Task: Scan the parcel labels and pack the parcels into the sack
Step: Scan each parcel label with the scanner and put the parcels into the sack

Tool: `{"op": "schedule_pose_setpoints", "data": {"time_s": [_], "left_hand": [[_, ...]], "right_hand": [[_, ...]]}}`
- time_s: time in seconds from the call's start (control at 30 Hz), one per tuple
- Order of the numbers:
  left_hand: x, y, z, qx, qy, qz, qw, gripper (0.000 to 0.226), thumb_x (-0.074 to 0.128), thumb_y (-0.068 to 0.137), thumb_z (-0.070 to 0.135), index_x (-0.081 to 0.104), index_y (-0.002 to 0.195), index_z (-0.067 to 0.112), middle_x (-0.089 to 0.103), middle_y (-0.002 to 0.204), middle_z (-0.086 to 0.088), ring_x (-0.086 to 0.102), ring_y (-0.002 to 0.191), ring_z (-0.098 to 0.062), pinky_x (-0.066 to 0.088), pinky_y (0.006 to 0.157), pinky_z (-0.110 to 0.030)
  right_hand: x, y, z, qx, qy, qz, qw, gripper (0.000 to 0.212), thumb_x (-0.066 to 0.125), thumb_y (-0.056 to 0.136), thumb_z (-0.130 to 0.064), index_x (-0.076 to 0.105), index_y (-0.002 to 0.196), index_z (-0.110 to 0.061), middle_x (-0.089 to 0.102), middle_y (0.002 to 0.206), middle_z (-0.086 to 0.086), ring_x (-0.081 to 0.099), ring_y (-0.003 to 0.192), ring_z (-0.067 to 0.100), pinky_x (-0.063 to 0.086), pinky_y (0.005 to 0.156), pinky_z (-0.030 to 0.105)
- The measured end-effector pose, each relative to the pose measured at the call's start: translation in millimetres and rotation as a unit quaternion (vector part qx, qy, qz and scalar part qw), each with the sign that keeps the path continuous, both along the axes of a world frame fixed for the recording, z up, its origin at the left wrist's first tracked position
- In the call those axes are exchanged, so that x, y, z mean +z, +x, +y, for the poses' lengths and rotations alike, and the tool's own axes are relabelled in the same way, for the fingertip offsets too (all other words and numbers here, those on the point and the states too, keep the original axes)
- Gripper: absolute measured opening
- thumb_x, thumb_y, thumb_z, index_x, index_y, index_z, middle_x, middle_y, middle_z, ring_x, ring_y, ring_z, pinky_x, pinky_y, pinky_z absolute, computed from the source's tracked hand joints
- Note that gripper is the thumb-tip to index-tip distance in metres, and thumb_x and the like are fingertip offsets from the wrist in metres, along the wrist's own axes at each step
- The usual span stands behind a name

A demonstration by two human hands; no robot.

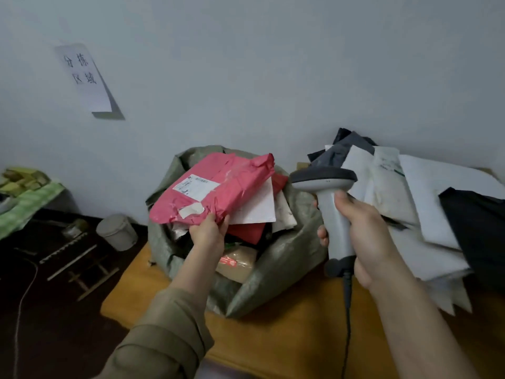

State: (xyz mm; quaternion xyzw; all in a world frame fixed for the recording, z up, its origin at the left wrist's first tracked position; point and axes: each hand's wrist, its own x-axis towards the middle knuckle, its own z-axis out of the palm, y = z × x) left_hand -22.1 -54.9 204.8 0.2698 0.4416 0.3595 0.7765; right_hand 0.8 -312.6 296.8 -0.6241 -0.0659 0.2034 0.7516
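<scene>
Left hand (209,233): pinches the near edge of the pink parcel (216,187).
Right hand (364,233): wrapped round the scanner (332,206) handle.
Pink parcel: label up, held above the open sack (278,269).
Sack: on the table (287,346), parcels inside.
Pile (415,203): right of the sack.

Sack (276,272) left of parcel pile (426,203)

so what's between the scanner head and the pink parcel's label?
Head view: only the pink parcel's own wrapping and a white parcel under it; scanner has clear line to label.
</scene>
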Motion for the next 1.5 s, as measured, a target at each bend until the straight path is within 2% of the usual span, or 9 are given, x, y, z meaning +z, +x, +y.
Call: {"op": "schedule_pose_setpoints", "data": {"time_s": [0.17,0.23,0.37,0.47,0.6,0.9,1.2,1.37,1.5], "left_hand": [[3,0,29,-0.066,0.011,0.065,0.996,0.058,0.057,0.092,-0.006,0.027,0.142,-0.003,0.046,0.133,-0.017,0.062,0.092,-0.025,0.06,0.071,-0.029],[2,0,36,-0.083,0.037,0.117,0.989,0.061,0.058,0.094,0.002,0.023,0.145,0.001,0.044,0.138,-0.017,0.06,0.109,-0.03,0.053,0.092,-0.033],[-1,-5,49,-0.08,0.1,0.292,0.948,0.107,0.077,0.077,0.046,0.009,0.149,0.007,0.022,0.155,-0.017,0.04,0.133,-0.036,0.041,0.105,-0.042],[5,-6,61,-0.013,0.113,0.327,0.938,0.092,0.056,0.088,0.06,0.014,0.15,0.008,0.015,0.155,-0.015,0.028,0.139,-0.036,0.03,0.107,-0.048],[9,-6,84,0.025,0.118,0.356,0.927,0.063,0.038,0.1,0.042,0.021,0.148,0.005,0.016,0.155,-0.017,0.024,0.14,-0.035,0.025,0.109,-0.045],[-2,12,146,-0.009,0.277,0.458,0.844,0.033,0.045,0.092,0.004,0.057,0.12,0.017,0.026,0.145,-0.014,0.03,0.131,-0.035,0.029,0.109,-0.044],[-15,67,272,-0.164,0.312,0.516,0.781,0.056,0.053,0.085,0.014,0.036,0.138,0.005,0.031,0.145,-0.021,0.032,0.133,-0.039,0.029,0.111,-0.045],[-94,106,361,-0.315,0.208,0.455,0.806,0.105,0.087,0.047,0.049,0.046,0.131,0.001,0.058,0.122,-0.016,0.061,0.106,-0.037,0.053,0.088,-0.049],[-62,103,338,-0.413,0.272,0.38,0.781,0.03,0.064,0.088,0.002,0.056,0.112,-0.015,0.06,0.109,-0.025,0.058,0.093,-0.032,0.047,0.075,-0.041]], "right_hand": [[0,-9,30,-0.043,-0.016,-0.001,0.999,0.033,0.045,0.104,-0.034,0.063,0.113,-0.007,0.061,0.083,0.012,0.057,0.054,0.014,0.047,0.054,0.031],[-2,-6,36,-0.049,-0.027,0.0,0.998,0.036,0.044,0.104,-0.036,0.064,0.113,-0.008,0.063,0.079,0.011,0.058,0.054,0.014,0.047,0.055,0.03],[-9,7,45,-0.07,-0.011,0.023,0.997,0.036,0.052,0.1,-0.037,0.066,0.108,-0.005,0.064,0.082,0.009,0.058,0.056,0.013,0.047,0.056,0.031],[-21,23,53,-0.125,-0.009,0.039,0.991,0.024,0.068,0.09,-0.027,0.066,0.104,-0.008,0.07,0.093,0.009,0.057,0.053,0.009,0.049,0.052,0.027],[-57,53,62,-0.199,-0.018,0.094,0.975,0.036,0.074,0.084,-0.007,0.061,0.117,-0.004,0.066,0.079,0.007,0.06,0.055,0.01,0.051,0.055,0.027],[-132,70,106,-0.269,-0.054,0.2,0.941,0.085,0.056,0.086,0.011,0.02,0.152,-0.028,0.057,0.1,0.01,0.057,0.073,0.017,0.049,0.066,0.031],[-180,73,174,-0.477,-0.112,0.243,0.837,0.067,0.055,0.089,0.0,0.032,0.148,-0.023,0.052,0.136,0.018,0.059,0.114,0.036,0.05,0.098,0.045],[-159,75,205,-0.558,-0.067,0.175,0.809,0.068,0.057,0.088,0.0,0.033,0.146,-0.024,0.051,0.139,0.012,0.055,0.12,0.032,0.049,0.101,0.043],[-136,81,206,-0.59,-0.058,0.08,0.801,0.064,0.057,0.084,0.005,0.036,0.14,-0.02,0.051,0.131,0.006,0.054,0.118,0.026,0.047,0.104,0.044]]}}
